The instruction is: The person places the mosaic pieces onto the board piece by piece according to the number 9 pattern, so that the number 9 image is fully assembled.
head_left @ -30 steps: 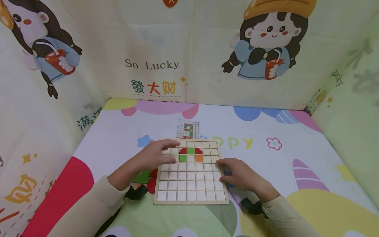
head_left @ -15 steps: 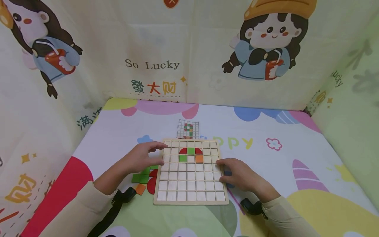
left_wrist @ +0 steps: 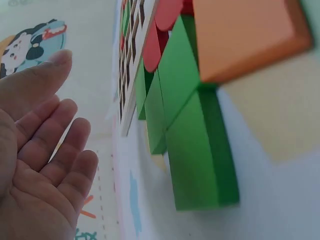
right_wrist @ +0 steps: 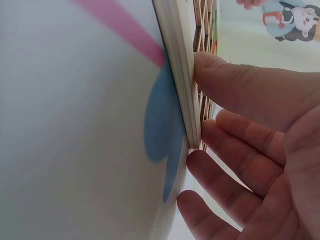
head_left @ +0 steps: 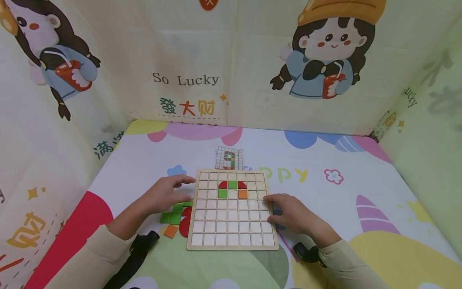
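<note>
A wooden grid board (head_left: pixel 232 228) lies in the middle of the head view. Its upper cells hold two red rounded pieces (head_left: pixel 223 185), two green squares (head_left: pixel 232 184) and one orange square (head_left: pixel 243 194). My left hand (head_left: pixel 164 193) hovers just off the board's left edge, holding nothing, fingers extended and thumb apart. Below it lie several loose green blocks (left_wrist: pixel 197 155), red rounded pieces (head_left: pixel 184 227) and an orange block (left_wrist: pixel 245 35). At the right edge, my right hand (head_left: pixel 290 212) rests its thumb and fingertips against the board's rim (right_wrist: pixel 182 75).
A small pattern card (head_left: pixel 219 161) with a printed grid of red, green and orange shapes lies behind the board. The table has a colourful printed cloth (head_left: pixel 310 257). Printed curtains (head_left: pixel 249 72) hang at the back and sides.
My left hand has drawn back leftward from over the board to beside its left edge, uncovering the loose green and orange pieces. The right hand stays in place.
</note>
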Action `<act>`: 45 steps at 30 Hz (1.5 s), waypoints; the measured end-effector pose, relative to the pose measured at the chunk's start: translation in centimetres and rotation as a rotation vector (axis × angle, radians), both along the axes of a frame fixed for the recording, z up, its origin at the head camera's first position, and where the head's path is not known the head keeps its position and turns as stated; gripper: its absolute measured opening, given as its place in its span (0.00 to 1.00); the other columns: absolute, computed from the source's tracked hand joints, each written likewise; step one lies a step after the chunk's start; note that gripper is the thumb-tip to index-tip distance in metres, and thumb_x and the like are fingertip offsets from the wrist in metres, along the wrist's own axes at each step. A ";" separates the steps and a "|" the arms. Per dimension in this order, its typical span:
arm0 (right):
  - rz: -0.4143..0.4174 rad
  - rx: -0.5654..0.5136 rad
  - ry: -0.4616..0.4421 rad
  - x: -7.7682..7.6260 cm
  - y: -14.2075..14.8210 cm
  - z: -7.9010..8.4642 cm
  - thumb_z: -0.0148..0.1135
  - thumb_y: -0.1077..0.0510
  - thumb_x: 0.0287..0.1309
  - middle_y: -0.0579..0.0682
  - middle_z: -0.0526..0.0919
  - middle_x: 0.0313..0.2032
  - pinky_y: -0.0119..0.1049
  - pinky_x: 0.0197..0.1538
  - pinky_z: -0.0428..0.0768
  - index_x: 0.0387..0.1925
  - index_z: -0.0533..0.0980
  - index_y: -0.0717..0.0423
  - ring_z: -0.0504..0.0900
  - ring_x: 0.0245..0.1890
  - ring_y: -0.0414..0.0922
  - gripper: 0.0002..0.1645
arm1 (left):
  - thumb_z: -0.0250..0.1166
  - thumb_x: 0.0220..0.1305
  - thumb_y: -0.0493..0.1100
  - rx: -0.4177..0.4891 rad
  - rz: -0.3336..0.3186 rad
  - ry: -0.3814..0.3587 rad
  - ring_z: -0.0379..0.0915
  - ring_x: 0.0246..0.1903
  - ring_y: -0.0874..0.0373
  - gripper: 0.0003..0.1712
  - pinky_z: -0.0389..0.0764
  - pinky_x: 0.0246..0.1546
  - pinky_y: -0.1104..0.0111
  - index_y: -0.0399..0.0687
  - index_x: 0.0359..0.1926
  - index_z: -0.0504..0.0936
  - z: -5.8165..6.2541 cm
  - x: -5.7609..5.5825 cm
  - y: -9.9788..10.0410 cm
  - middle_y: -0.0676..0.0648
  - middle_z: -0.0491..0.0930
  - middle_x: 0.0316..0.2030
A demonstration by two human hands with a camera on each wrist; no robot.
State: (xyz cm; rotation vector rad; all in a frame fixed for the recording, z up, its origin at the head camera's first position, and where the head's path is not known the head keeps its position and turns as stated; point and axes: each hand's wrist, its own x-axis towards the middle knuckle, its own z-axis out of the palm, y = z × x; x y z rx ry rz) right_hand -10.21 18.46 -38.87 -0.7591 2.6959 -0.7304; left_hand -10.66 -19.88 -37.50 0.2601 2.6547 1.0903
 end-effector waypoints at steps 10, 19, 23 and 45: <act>-0.002 0.007 0.000 0.2 0.0 0.0 0.73 0.58 0.55 0.58 0.80 0.57 0.58 0.61 0.70 0.59 0.76 0.63 0.75 0.60 0.60 0.31 | 0.75 0.58 0.45 -0.037 -0.010 -0.005 0.70 0.59 0.36 0.32 0.79 0.52 0.52 0.45 0.62 0.78 -0.8 -0.3 -0.8 0.40 0.78 0.57; 0.003 0.001 0.001 0.1 0.0 -0.1 0.74 0.59 0.55 0.57 0.80 0.56 0.57 0.62 0.70 0.59 0.76 0.63 0.75 0.60 0.60 0.31 | 0.76 0.55 0.43 -0.076 -0.020 -0.010 0.72 0.58 0.42 0.29 0.79 0.54 0.54 0.44 0.58 0.79 -1.5 -0.5 -0.9 0.43 0.80 0.55; 0.005 0.003 0.009 0.1 0.1 -0.1 0.74 0.58 0.55 0.57 0.80 0.56 0.57 0.61 0.71 0.59 0.76 0.63 0.75 0.59 0.60 0.31 | 0.76 0.56 0.43 -0.086 -0.035 0.001 0.72 0.57 0.43 0.28 0.76 0.57 0.52 0.43 0.57 0.80 -1.7 -0.6 -1.0 0.44 0.80 0.54; 0.009 0.013 0.023 0.1 0.1 0.1 0.73 0.59 0.55 0.57 0.80 0.57 0.56 0.61 0.71 0.59 0.76 0.63 0.75 0.60 0.59 0.31 | 0.75 0.57 0.42 -0.146 -0.065 0.014 0.73 0.54 0.45 0.22 0.77 0.55 0.51 0.45 0.53 0.81 -1.7 -0.7 -0.8 0.46 0.81 0.51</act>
